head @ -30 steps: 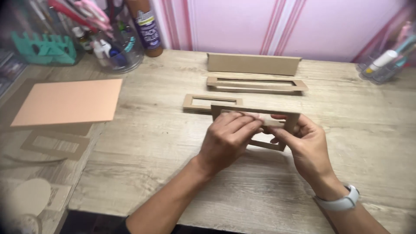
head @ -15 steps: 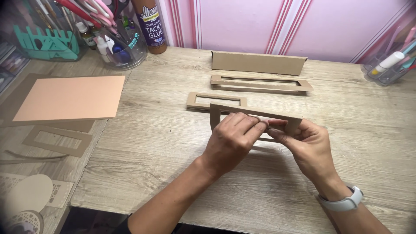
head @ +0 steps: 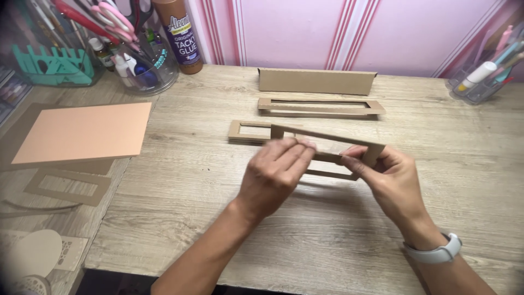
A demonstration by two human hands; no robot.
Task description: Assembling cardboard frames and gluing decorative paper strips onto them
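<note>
Both hands hold a brown cardboard frame (head: 334, 139), a long rectangle with an open window, lifted slightly off the wooden table (head: 229, 218). My left hand (head: 275, 172) grips its near long side with the fingers curled over it. My right hand (head: 390, 177) pinches the right end; a white watch sits on that wrist. A smaller cardboard frame (head: 248, 131) lies flat just behind the held one. Further back lie a long flat frame (head: 321, 107) and a plain folded cardboard strip (head: 316, 81) standing on edge.
A peach sheet (head: 82, 133) rests on cardboard at the left, with a cut-out frame (head: 68, 187) below it. At the back left stand a brown glue bottle (head: 177, 35) and a clear jar of scissors and tools (head: 134, 52). A clear organiser (head: 483, 76) sits at the far right.
The camera view has shifted a little. Both hands keep hold of the frame and have turned it slightly, the far edge rising toward the right.
</note>
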